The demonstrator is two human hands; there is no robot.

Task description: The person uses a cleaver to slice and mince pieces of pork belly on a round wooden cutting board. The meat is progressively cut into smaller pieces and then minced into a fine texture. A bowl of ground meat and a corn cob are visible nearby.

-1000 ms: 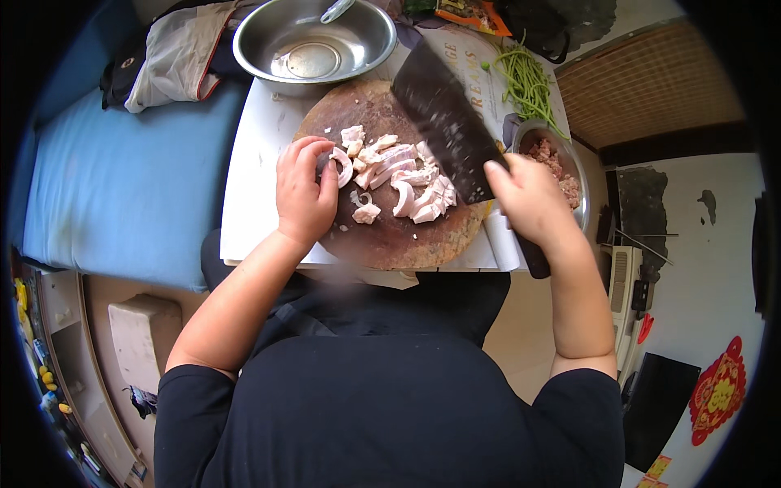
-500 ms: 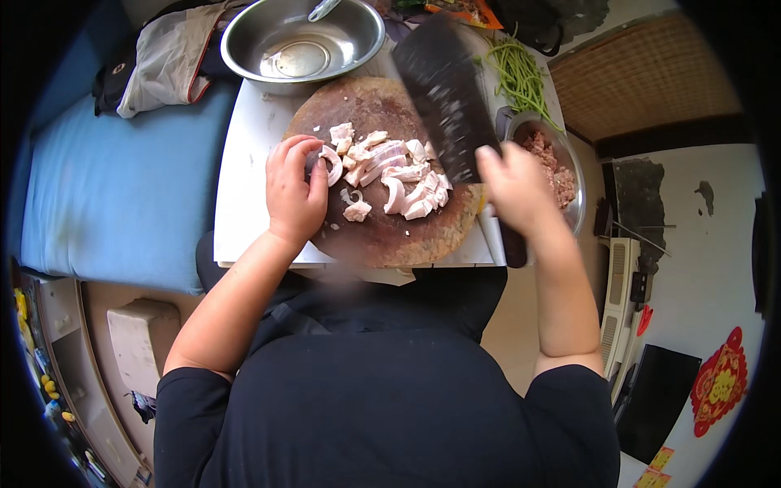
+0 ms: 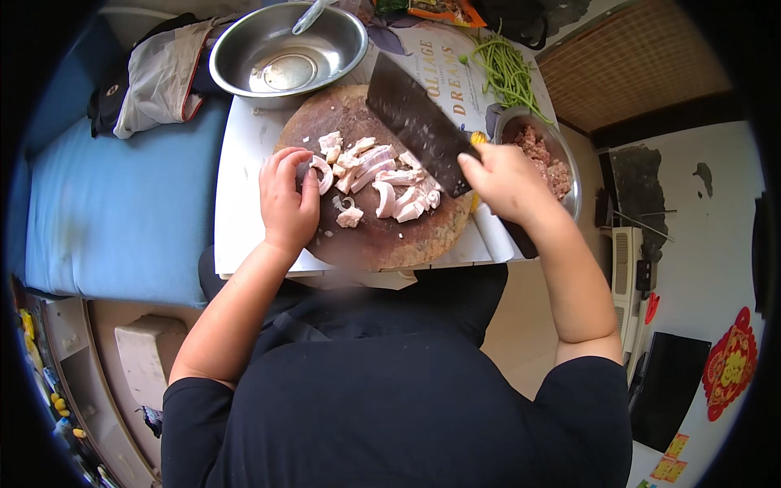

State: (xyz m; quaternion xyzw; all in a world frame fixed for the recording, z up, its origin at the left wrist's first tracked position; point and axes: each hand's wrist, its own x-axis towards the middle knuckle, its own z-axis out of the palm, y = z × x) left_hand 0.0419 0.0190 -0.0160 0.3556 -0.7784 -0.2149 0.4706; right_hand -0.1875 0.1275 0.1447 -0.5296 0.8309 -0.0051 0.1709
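In my right hand is the dark handle of a broad cleaver. Its wide black blade, dotted with pale bits, slants over the right part of a round wooden chopping board. Pale strips and chunks of raw fatty meat lie across the board's middle. My left hand rests at the board's left edge, fingers bent and thumb apart. Right beside its fingertips is a curled meat strip; whether they touch it is unclear. A smaller meat piece sits nearer to me.
A steel basin stands behind the board on the white table. At the right are a metal bowl of minced meat and a bunch of green beans. A blue couch adjoins the left side.
The cleaver has tilted further left and its blade is less blurred. My right hand has shifted a little left. My left hand keeps its place by the curled strip. The whole view has shifted slightly.
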